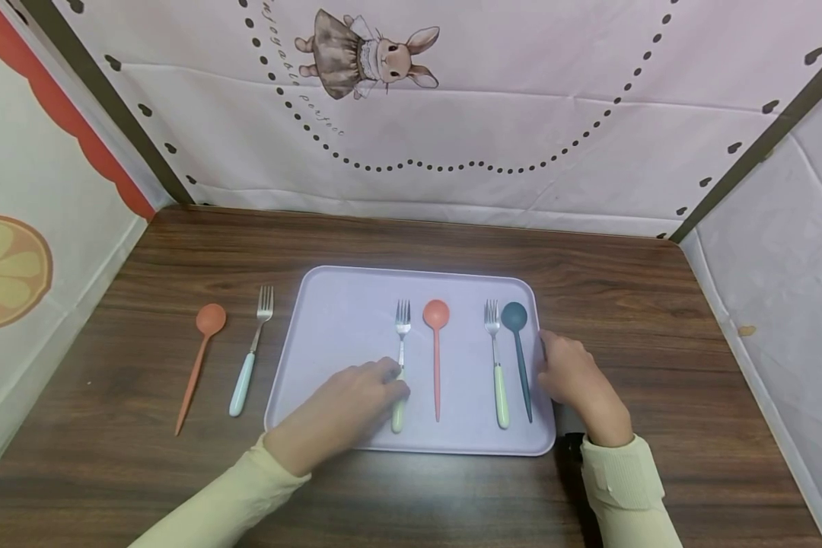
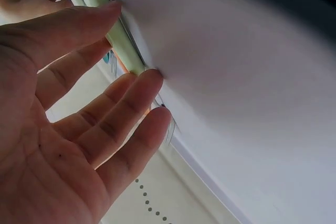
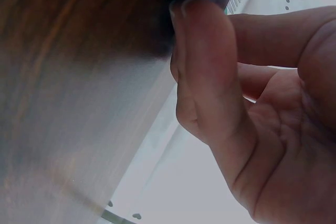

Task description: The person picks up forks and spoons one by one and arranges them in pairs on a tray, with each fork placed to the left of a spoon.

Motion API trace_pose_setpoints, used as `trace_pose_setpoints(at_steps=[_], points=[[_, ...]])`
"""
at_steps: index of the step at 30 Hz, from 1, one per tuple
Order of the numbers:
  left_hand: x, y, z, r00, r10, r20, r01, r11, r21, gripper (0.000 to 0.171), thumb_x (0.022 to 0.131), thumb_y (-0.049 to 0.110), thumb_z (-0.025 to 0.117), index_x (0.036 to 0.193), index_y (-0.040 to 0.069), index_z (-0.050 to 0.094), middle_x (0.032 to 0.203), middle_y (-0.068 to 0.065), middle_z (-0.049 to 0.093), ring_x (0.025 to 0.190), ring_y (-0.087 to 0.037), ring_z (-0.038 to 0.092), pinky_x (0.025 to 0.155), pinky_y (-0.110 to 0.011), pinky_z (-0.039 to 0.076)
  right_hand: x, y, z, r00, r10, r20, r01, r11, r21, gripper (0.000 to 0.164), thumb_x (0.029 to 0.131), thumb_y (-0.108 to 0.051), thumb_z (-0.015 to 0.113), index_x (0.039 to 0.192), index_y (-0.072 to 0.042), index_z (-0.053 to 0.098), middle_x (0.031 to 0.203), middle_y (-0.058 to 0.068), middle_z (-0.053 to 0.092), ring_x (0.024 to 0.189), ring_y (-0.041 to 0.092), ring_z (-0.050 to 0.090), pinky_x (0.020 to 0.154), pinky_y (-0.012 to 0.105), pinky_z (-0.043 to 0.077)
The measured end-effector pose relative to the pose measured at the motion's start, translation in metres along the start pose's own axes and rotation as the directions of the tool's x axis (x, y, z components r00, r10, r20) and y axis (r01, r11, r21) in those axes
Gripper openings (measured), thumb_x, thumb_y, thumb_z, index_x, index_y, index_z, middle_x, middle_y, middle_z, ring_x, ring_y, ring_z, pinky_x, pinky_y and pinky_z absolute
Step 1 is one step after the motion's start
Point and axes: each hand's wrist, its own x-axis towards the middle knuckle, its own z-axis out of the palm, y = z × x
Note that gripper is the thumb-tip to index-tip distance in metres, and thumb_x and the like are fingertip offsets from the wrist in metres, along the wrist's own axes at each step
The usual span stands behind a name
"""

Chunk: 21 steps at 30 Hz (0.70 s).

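Observation:
A pale lilac tray point(image 1: 345, 304) lies on the table. My left hand point(image 1: 345, 403) reaches over its front left part, thumb and index finger pinching the green handle point(image 2: 123, 45) of a fork point(image 1: 403, 327) that lies on the tray; the other fingers are loosely bent. Right of this fork lie an orange-red spoon point(image 1: 436, 313), a second green-handled fork point(image 1: 499, 388) and a dark teal spoon point(image 1: 514, 317), roughly parallel. At the tray's right edge, my right hand point(image 1: 578, 379) holds the rim with curled fingers point(image 3: 207, 51); the exact contact is partly hidden.
On the table point(image 1: 610, 304) left of the tray lie another orange-red spoon point(image 1: 211, 320) and a fork with a light blue handle point(image 1: 243, 384). A printed cloth point(image 1: 493, 122) with a rabbit stands behind the table, and light cloth walls point(image 1: 781, 228) border both sides.

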Motion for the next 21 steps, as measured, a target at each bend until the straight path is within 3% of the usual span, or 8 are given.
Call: trace_pose_setpoints(at_steps=[21], points=[[0.006, 0.0043, 0.0018, 1.0, 0.027, -0.012, -0.026, 0.999, 0.038, 0.005, 0.082, 0.012, 0.061, 0.082, 0.016, 0.064, 0.077, 0.002, 0.044, 0.059, -0.01, 0.039, 0.05, -0.026, 0.038, -0.0009, -0.0008, -0.0004, 1.0, -0.004, -0.009, 0.004, 1.0, -0.002, 0.055, 0.078, 0.004, 0.055, 0.13, 0.014, 0.04, 0.115, 0.031, 0.054, 0.093, 0.034, 0.057, 0.079, 0.051, 0.046]])
